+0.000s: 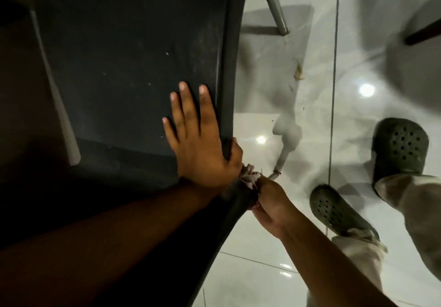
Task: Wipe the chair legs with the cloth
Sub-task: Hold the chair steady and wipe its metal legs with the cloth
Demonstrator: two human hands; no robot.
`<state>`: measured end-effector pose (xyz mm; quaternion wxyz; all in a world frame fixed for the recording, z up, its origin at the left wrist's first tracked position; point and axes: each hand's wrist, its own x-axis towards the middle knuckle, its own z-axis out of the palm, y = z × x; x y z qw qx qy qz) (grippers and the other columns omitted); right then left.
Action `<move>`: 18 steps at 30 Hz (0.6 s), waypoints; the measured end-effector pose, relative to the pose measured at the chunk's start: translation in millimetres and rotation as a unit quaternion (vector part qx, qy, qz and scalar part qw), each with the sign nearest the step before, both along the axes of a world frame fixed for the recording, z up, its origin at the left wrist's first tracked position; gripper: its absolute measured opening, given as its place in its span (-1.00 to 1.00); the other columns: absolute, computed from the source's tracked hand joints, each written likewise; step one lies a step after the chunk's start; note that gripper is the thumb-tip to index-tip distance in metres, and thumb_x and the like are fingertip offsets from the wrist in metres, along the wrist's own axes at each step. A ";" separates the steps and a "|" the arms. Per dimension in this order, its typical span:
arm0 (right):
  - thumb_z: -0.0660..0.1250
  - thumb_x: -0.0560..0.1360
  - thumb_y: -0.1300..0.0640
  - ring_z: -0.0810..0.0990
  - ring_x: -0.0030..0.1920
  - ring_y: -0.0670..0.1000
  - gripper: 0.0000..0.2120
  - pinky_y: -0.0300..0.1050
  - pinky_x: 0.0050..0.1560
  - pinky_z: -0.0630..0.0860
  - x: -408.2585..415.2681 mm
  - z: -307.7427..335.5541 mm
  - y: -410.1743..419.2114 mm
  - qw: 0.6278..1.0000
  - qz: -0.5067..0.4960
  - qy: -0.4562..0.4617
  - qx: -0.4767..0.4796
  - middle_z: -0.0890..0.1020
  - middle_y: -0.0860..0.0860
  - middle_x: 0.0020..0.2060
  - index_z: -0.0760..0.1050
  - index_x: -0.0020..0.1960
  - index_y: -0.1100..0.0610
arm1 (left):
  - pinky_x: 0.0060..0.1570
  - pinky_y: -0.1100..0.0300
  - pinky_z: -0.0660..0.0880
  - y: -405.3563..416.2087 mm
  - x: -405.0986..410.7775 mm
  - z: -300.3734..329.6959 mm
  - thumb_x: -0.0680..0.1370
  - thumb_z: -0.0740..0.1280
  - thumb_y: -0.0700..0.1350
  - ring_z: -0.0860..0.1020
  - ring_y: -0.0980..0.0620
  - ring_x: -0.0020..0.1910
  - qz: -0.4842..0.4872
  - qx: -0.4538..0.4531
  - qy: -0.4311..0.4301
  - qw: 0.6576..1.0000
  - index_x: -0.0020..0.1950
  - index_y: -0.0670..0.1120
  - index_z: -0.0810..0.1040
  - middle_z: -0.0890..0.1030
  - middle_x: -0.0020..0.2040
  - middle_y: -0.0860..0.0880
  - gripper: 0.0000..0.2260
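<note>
A black plastic chair (133, 63) fills the left half of the head view, seen from above. My left hand (198, 144) lies flat on the seat with fingers spread, its thumb hooked over the seat's right edge. Just below that edge my right hand (269, 204) is closed on a pale crumpled cloth (249, 178), pressed against the top of a grey chair leg (284, 156) that slants down to the floor. Another grey metal leg (274, 3) shows at the top. The leg's upper part is hidden by the cloth and hands.
The floor (262, 271) is glossy white tile with light reflections and some brown debris (298, 73). My feet in dark green perforated clogs (401, 149) (338, 211) stand to the right. A dark furniture leg (422, 32) pokes in at upper right.
</note>
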<state>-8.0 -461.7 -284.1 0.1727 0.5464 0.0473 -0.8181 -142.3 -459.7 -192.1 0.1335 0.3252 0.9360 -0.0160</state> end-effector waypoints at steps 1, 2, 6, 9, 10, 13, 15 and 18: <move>0.09 0.62 0.17 0.57 -0.11 0.10 -0.81 -0.04 -0.07 0.48 -0.1 0.6 -0.3 1.000 -0.004 0.006 -0.007 0.59 0.15 -0.17 0.46 0.02 0.21 | 0.46 -0.35 0.01 -1.2 -0.3 -0.2 0.35 0.35 0.09 -0.06 -0.24 0.59 -0.005 0.002 0.003 1.000 0.58 -0.10 -0.09 -0.01 0.60 -0.23 -0.06; 0.08 0.62 0.19 0.60 -0.22 0.03 -0.81 -0.10 -0.16 0.49 -1.2 0.7 1.2 1.000 -0.016 0.014 -0.013 0.61 0.08 -0.28 0.45 -0.06 0.18 | 0.46 -0.35 0.01 -2.4 -0.7 -1.5 0.36 0.35 0.10 -0.05 -0.24 0.59 -0.010 0.006 0.004 1.000 0.58 -0.10 -0.09 0.00 0.60 -0.23 -0.07; 0.12 0.62 0.21 0.62 -0.35 -0.06 -0.79 -0.19 -0.22 0.54 1.1 -32.8 -8.4 0.998 -0.042 -0.026 -0.024 0.63 0.03 -0.37 0.48 -0.11 0.16 | 0.47 -0.34 -0.03 -1.1 -3.1 -4.1 0.34 0.35 0.12 -0.05 -0.25 0.59 -0.004 0.023 0.009 1.000 0.58 -0.09 -0.09 -0.01 0.60 -0.23 -0.05; 0.12 0.59 0.23 0.62 -0.26 0.01 -0.82 -0.16 -0.21 0.51 3.5 -71.3 -13.8 0.999 -0.020 -0.047 0.015 0.63 0.10 -0.20 0.50 0.02 0.18 | 0.47 -0.35 -0.05 1.5 -2.1 -1.1 0.33 0.37 0.12 -0.06 -0.26 0.58 0.010 0.021 0.003 1.000 0.58 -0.13 -0.06 -0.02 0.60 -0.25 -0.04; 0.11 0.58 0.24 0.60 -0.27 0.02 -0.80 -0.14 -0.21 0.48 5.7 -86.6 -15.6 0.998 -0.022 -0.055 0.019 0.62 0.11 -0.17 0.50 0.05 0.18 | 0.47 -0.35 -0.05 2.1 -1.8 -1.1 0.32 0.38 0.11 -0.06 -0.27 0.58 0.011 0.021 0.002 1.000 0.58 -0.14 -0.06 -0.02 0.60 -0.26 -0.03; 0.10 0.53 0.30 0.54 -0.31 0.04 -0.73 -0.07 -0.17 0.39 14.1 -128.2 -20.7 0.996 -0.032 -0.084 0.020 0.64 0.09 -0.25 0.58 -0.10 0.17 | 0.47 -0.33 -0.05 2.9 -0.7 -0.1 0.33 0.39 0.12 -0.07 -0.27 0.58 0.007 0.017 0.005 1.000 0.57 -0.16 -0.06 -0.03 0.60 -0.26 -0.02; 0.12 0.47 0.34 0.51 -0.30 0.03 -0.71 -0.12 -0.23 0.39 19.5 -151.2 -25.2 0.994 -0.062 -0.091 0.018 0.66 0.05 -0.30 0.60 -0.14 0.15 | 0.47 -0.35 -0.03 1.6 -2.3 -3.2 0.33 0.39 0.15 -0.07 -0.27 0.58 0.003 0.017 0.008 1.000 0.57 -0.16 -0.07 -0.03 0.60 -0.27 -0.02; 0.11 0.50 0.35 0.50 -0.31 0.05 -0.76 -0.14 -0.25 0.43 24.2 -185.0 -28.6 0.992 -0.060 -0.111 0.027 0.60 0.09 -0.25 0.53 -0.04 0.19 | 0.45 -0.39 0.00 1.3 -6.9 -8.9 0.32 0.36 0.19 -0.05 -0.29 0.57 0.008 0.023 0.016 1.000 0.55 -0.16 -0.10 -0.02 0.59 -0.28 -0.01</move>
